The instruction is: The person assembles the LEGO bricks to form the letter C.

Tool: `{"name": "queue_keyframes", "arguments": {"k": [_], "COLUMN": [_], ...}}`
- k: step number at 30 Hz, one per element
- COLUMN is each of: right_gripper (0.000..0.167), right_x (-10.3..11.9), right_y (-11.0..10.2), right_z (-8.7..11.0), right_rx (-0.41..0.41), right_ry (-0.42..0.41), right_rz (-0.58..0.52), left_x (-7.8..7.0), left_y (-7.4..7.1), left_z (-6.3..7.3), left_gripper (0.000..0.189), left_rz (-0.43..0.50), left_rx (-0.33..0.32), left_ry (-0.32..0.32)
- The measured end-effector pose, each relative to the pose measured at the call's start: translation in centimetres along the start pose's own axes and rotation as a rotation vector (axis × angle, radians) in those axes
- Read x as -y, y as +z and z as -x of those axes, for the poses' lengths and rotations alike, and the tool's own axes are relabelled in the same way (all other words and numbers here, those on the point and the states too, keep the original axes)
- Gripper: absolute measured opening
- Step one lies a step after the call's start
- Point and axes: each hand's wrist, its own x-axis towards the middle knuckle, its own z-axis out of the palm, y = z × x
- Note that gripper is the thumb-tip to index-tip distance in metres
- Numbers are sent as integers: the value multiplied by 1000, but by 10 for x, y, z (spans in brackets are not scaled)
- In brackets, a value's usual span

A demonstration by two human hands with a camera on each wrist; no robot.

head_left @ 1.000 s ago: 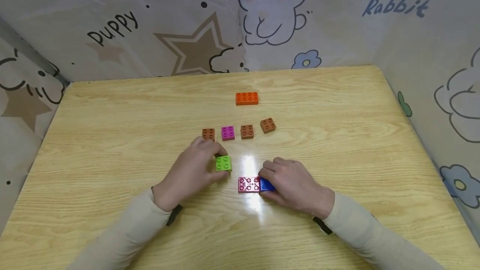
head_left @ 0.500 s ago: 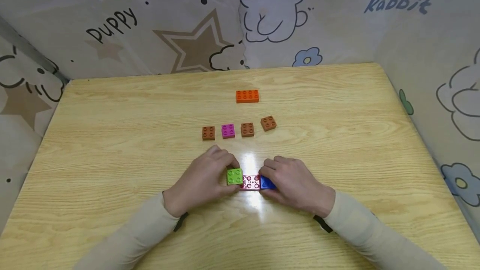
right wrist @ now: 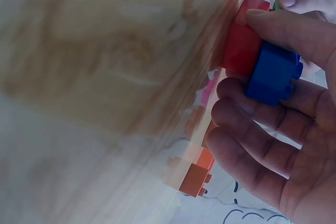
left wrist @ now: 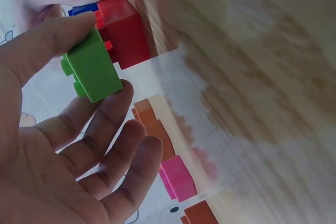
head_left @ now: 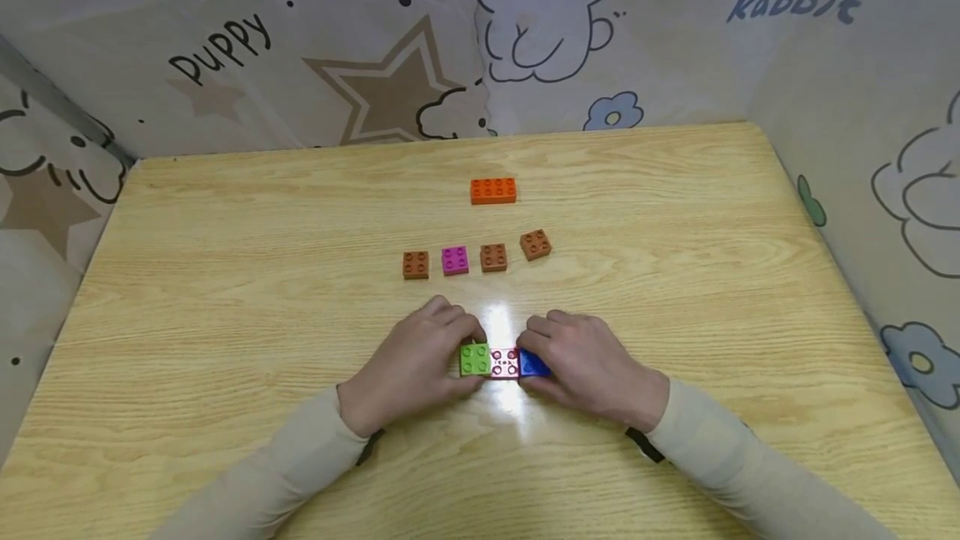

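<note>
A red toy building brick (head_left: 505, 364) lies on the table between the two hands, its middle studs showing. My left hand (head_left: 411, 367) pinches a small lime-green brick (head_left: 475, 360) between thumb and fingers over the red brick's left end. In the left wrist view the green brick (left wrist: 95, 68) sits slightly tilted, with red studs showing in a narrow gap under it. My right hand (head_left: 592, 369) grips a blue brick (head_left: 533, 363) on the red brick's right end. The right thumb also reaches the red brick's side (right wrist: 242, 40) in the right wrist view.
Beyond the hands stands a loose row: a brown brick (head_left: 416, 265), a magenta brick (head_left: 454, 261), a second brown brick (head_left: 493, 257) and a turned third one (head_left: 536, 245). Farther back lies a longer orange brick (head_left: 492, 191). Printed cloth (head_left: 300, 107) walls the table's (head_left: 225, 273) back and sides.
My left hand has moved right and toward the body, carrying the green brick from beside the red brick to over its left end. The right hand has stayed in place on the blue brick.
</note>
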Motion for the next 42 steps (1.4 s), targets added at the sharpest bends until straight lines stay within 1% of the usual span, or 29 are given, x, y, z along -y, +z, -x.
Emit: {"name": "queue_keyframes", "arguments": {"k": [6, 14, 17, 23, 29, 32, 38, 42], "right_gripper": [32, 32, 32, 32, 32, 32, 31, 31], "right_x": [0, 0, 0, 0, 0, -1, 0, 1], "right_y": [0, -1, -1, -1, -1, -1, -1, -1], "right_z": [0, 0, 0, 0, 0, 0, -1, -2], "right_rx": [12, 9, 7, 6, 1, 4, 4, 6], "right_ry": [7, 7, 8, 7, 4, 7, 7, 10], "right_rz": [-5, -10, -10, -6, -1, -1, -11, -18], "left_x": [0, 0, 0, -5, -14, -16, -14, -12], "left_y": [2, 5, 6, 5, 1, 0, 1, 3], "left_z": [0, 0, -1, -3, -11, -13, -12, -10], "left_gripper": [36, 34, 33, 32, 30, 30, 30, 29], "left_rz": [-31, -51, -65, -92, -205, -234, -217, -184], "left_rx": [2, -35, -36, -8, 37, 49, 42, 31], "left_ry": [15, 46, 53, 28, 31, 34, 33, 20]}}
